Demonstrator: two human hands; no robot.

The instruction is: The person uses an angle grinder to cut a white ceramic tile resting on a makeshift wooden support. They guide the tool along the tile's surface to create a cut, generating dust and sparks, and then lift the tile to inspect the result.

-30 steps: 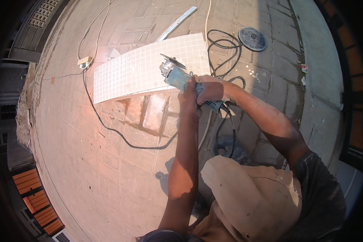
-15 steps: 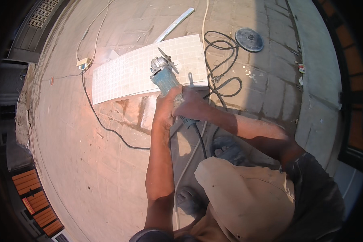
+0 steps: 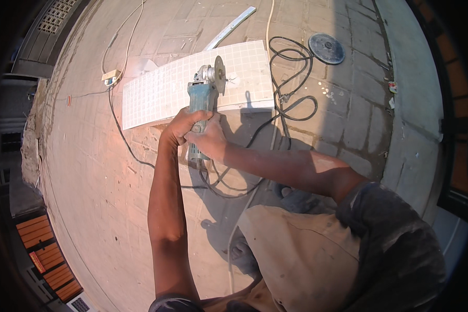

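Both hands share one grip on a teal-bodied angle grinder with a grey metal head (image 3: 203,101): the left hand (image 3: 178,129) is wrapped around the middle of the body from the left side, and the right hand (image 3: 207,139) is closed over the rear of the body just behind it, the two hands touching. Ahead of this grip the grinder's round cutting disc (image 3: 219,68) stands on edge over a long white sheet of small square mosaic tiles (image 3: 161,93), which lies flat on the paved floor (image 3: 99,197) and stretches to the left and right of the tool. Behind the grip a black power cable (image 3: 291,99) trails from the grinder's tail, loops beside the right end of the tile sheet and coils farther out to the right. Beyond those loops, well apart from the hands, a dark round disc (image 3: 326,48) lies on the paving. Far ahead of the grip, past the tile sheet, a pale narrow strip (image 3: 230,27) lies slantwise. Ahead and to the left, a small white socket block (image 3: 111,77) sits at the sheet's left end with thin cords running from it.
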